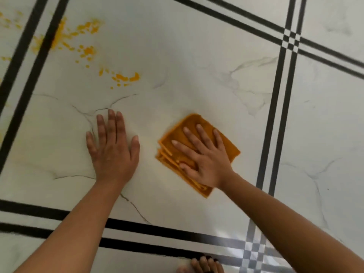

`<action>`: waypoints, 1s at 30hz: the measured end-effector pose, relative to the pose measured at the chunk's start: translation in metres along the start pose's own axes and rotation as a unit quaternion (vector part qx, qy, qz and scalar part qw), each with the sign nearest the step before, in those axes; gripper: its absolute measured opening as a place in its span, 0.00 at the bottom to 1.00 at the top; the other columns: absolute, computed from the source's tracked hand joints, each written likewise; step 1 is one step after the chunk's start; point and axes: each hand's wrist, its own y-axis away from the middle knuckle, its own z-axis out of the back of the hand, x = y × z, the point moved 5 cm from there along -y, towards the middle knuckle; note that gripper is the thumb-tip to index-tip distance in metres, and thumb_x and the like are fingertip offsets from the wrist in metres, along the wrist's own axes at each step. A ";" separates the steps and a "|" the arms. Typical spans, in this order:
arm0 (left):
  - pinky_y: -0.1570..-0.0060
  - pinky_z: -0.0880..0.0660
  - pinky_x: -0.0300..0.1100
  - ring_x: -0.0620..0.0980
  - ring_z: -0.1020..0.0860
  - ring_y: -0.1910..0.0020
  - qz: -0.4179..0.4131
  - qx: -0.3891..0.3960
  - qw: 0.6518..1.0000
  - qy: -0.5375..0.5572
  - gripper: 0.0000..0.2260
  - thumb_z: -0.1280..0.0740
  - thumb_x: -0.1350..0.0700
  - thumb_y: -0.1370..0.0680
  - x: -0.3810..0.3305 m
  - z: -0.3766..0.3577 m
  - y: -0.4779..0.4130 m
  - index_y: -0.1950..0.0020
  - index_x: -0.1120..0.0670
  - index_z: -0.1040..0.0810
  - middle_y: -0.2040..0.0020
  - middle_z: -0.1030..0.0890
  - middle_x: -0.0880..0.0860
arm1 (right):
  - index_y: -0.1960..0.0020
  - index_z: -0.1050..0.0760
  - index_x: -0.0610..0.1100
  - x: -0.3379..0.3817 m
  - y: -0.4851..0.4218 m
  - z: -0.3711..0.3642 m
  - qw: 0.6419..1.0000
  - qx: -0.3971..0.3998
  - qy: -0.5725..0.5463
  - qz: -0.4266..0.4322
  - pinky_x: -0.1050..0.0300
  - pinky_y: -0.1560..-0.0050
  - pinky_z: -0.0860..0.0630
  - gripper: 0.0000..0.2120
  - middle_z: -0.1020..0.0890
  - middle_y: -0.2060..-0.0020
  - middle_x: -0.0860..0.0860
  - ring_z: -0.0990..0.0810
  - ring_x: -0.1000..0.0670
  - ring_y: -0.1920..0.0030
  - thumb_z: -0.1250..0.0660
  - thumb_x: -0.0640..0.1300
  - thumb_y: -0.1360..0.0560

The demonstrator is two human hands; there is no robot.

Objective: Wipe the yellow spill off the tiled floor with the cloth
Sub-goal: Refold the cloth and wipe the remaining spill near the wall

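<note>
A folded orange cloth (226, 143) lies flat on the white marble-look tile. My right hand (202, 160) presses down on it, fingers spread across its top. My left hand (112, 146) rests flat on the bare tile to the left of the cloth, palm down, fingers apart, holding nothing. The yellow spill (84, 46) is spattered at the upper left, far beyond both hands. One patch (126, 77) sits nearest, and streaks (58, 34) cross the black tile border. The cloth is well apart from the spill.
Double black border lines (275, 115) frame the tile on all sides, crossing at the top right and bottom right. Toes of a bare foot (202, 265) show at the bottom edge. More faint yellow specks (7, 20) lie past the left border.
</note>
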 end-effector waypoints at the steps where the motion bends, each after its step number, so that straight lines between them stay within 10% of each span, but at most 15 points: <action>1: 0.31 0.56 0.59 0.54 0.53 0.24 0.000 0.010 1.000 -0.006 0.30 0.54 0.44 0.23 0.002 0.000 0.002 0.23 0.56 0.52 0.23 0.51 0.54 | 0.28 0.38 0.59 -0.012 -0.001 -0.001 1.000 -0.004 0.009 -0.007 0.34 0.33 0.44 0.27 0.37 0.27 0.50 0.43 0.42 0.26 0.48 0.65 0.25; 5: 0.30 0.58 0.56 0.51 0.57 0.24 0.030 0.029 0.999 -0.020 0.30 0.56 0.43 0.22 0.020 0.008 0.003 0.23 0.54 0.56 0.23 0.56 0.51 | 0.28 0.40 0.59 0.002 -0.083 0.002 0.984 -0.025 -0.032 -0.175 0.35 0.32 0.50 0.28 0.38 0.26 0.49 0.44 0.41 0.26 0.48 0.65 0.26; 11: 0.29 0.60 0.55 0.50 0.62 0.25 0.128 0.043 0.991 0.005 0.28 0.54 0.44 0.20 0.063 0.030 -0.009 0.24 0.53 0.60 0.23 0.61 0.50 | 0.28 0.39 0.61 0.047 -0.064 -0.002 0.998 0.009 -0.019 0.054 0.35 0.32 0.45 0.27 0.37 0.27 0.51 0.44 0.44 0.26 0.48 0.65 0.26; 16: 0.29 0.59 0.54 0.50 0.60 0.25 0.087 0.010 0.996 0.010 0.28 0.57 0.43 0.20 0.088 0.031 -0.030 0.24 0.53 0.60 0.23 0.59 0.50 | 0.26 0.46 0.61 0.046 -0.162 -0.001 0.979 -0.009 -0.045 -0.198 0.33 0.32 0.54 0.30 0.44 0.24 0.50 0.50 0.41 0.25 0.54 0.65 0.27; 21: 0.30 0.56 0.55 0.51 0.57 0.25 0.061 -0.023 0.998 0.018 0.31 0.58 0.40 0.24 0.097 0.028 -0.036 0.24 0.54 0.57 0.23 0.55 0.50 | 0.27 0.44 0.62 0.061 -0.137 -0.004 1.000 0.005 0.007 0.012 0.34 0.32 0.45 0.28 0.41 0.25 0.51 0.46 0.44 0.25 0.52 0.66 0.26; 26: 0.30 0.60 0.53 0.48 0.59 0.25 0.078 -0.044 0.996 0.028 0.33 0.57 0.39 0.25 0.107 0.033 -0.043 0.24 0.53 0.58 0.24 0.57 0.49 | 0.26 0.53 0.63 0.063 -0.223 0.002 0.986 0.022 -0.042 -0.159 0.34 0.30 0.58 0.29 0.51 0.23 0.52 0.57 0.43 0.24 0.53 0.66 0.25; 30: 0.30 0.55 0.55 0.50 0.55 0.25 0.104 -0.051 0.993 0.034 0.33 0.57 0.40 0.25 0.121 0.038 -0.044 0.23 0.54 0.54 0.23 0.52 0.51 | 0.26 0.51 0.63 0.098 -0.191 -0.005 0.999 0.019 -0.009 0.043 0.35 0.30 0.53 0.28 0.48 0.24 0.54 0.54 0.46 0.24 0.54 0.66 0.25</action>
